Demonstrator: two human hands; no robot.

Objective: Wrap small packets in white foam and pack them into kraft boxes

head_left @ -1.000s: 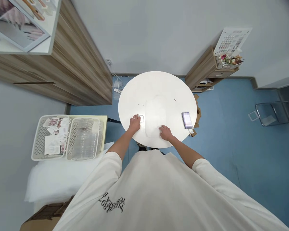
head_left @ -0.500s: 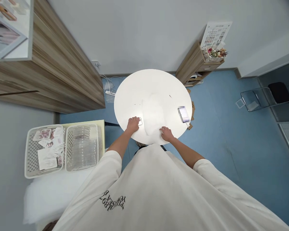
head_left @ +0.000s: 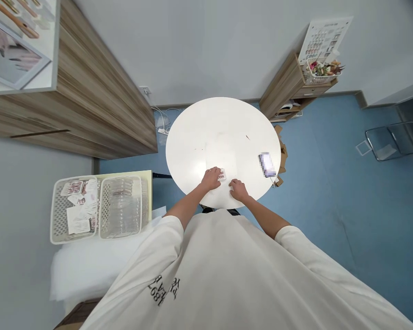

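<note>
My left hand (head_left: pixel 211 178) is closed on the left side of a small clear box of false nails (head_left: pixel 222 174), with rows of reddish pieces showing inside. The box is at the near middle of a round white table (head_left: pixel 192 123). Just right of the box, my right hand (head_left: pixel 238 189) rests near the table's front edge. Its fingers are bent but a little apart, and I see nothing in them. Between and beyond the hands lies a faint pale rectangle; I cannot tell whether it is a clear sheet or glare.
A phone (head_left: pixel 267 164) with a cable lies on the table's right side. Left of the table stand two white baskets, one with packets (head_left: pixel 78 220), one with stacked clear plastic trays (head_left: pixel 122 213). A tall wooden cabinet (head_left: pixel 113 87) and a low cabinet (head_left: pixel 285 87) flank the table.
My left hand has moved right with the clear box, bringing it close to my right hand. The right hand has hardly moved on the table. The whole view has shifted slightly.
</note>
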